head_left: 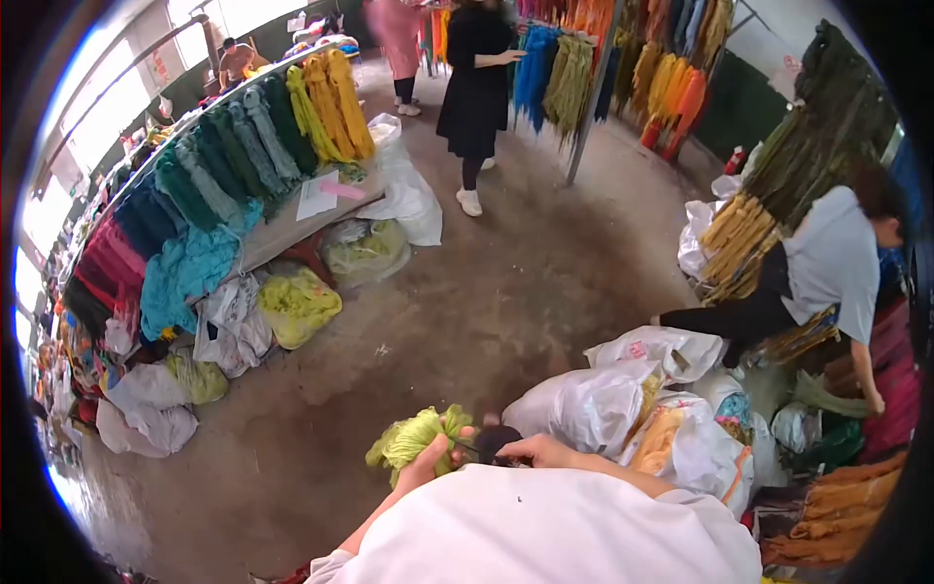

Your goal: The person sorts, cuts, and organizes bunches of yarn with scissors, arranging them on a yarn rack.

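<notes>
Low in the head view, my left hand (435, 459) is wrapped round a bundled skein of yellow-green yarn (411, 438). To its right, my right hand (537, 449) has its fingers closed at a small dark bundle (496, 440). A thin dark strand seems to run between the two hands. The fingertips of my right hand are partly hidden against the dark bundle. Both hands are held in front of the white shirt (545, 526), just left of the white sacks.
White sacks (584, 399) lie at the right, where a co-worker (832, 263) bends over yarn. Coloured skeins (233, 146) hang along a rail at the left, above filled bags (297, 307). Two people (477, 88) stand at the back near hanging yarn (569, 78).
</notes>
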The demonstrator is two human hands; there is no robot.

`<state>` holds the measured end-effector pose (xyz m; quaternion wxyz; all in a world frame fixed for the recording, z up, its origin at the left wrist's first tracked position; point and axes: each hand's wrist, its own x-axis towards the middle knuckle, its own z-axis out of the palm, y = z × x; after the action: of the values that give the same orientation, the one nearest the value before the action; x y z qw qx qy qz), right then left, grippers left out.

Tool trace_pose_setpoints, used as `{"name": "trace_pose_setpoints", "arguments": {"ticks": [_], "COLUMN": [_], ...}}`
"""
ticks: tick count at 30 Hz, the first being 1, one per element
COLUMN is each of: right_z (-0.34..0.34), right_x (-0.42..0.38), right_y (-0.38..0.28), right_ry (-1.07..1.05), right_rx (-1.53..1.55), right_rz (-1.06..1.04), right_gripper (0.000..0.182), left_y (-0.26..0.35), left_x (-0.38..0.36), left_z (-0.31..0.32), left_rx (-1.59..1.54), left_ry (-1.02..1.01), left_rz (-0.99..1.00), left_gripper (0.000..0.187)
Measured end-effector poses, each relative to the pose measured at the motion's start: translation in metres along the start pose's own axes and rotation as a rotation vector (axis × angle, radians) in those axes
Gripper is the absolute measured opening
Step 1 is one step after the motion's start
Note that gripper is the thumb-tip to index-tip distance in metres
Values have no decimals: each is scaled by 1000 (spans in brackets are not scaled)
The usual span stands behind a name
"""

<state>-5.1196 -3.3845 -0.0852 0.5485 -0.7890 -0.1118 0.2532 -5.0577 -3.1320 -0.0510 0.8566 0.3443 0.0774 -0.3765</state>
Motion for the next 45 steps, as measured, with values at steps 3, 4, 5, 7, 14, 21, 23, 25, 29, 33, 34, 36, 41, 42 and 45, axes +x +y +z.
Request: {"name": "trace_pose_setpoints", "arguments": {"ticks": [3,4,5,7,14,21,23,25,29,33,34,36,41,42,45], "right_z": [-38,-55,-71,-115,-269,-417,-445,-487,-572,-681,-713,-777,-916,-940,-1004], "right_x": [42,51,59,75,84,97,105,119,168,228,248,287,389,413,488], "right_y": [24,30,35,44,77,65,81,92,120,117,104,90,88,92,111], "right_ry": [40,49,47,115,329,374,410,400,457,544,601,627,439,419,444], "right_rx": [79,116,120,12,65,65,166,280,349,327,285,164,-5,-61,6], "right_rz": [-11,-45,-44,-43,-26,83,71,50,81,270,258,302,297,272,372], "right_gripper": [38,38,38,38,39,30,27,23,25,24,23,23,24,24,23], "left_y": [26,29,35,53,92,106,115,122,140,181,195,236,310,323,364], "left_x": [55,80,99,149,322,479,520,567,681,799,833,884,1000,1021,1093], "left_z": [15,1,8,33,136,192,207,218,227,236,239,255,265,265,260], "left_rx": [-28,-101,-100,-31,45,73,10,61,104,-75,-115,-230,-333,-339,-332], "left_ry": [73,33,37,59,-10,-120,-142,-117,-149,-106,-130,-137,-89,-73,-20], "left_rz": [-76,-163,-164,-109,-263,-365,-402,-395,-379,-416,-344,-280,-182,-171,-100], "left_gripper": [39,37,37,37,29,26,25,25,24,27,25,22,22,22,22]}}
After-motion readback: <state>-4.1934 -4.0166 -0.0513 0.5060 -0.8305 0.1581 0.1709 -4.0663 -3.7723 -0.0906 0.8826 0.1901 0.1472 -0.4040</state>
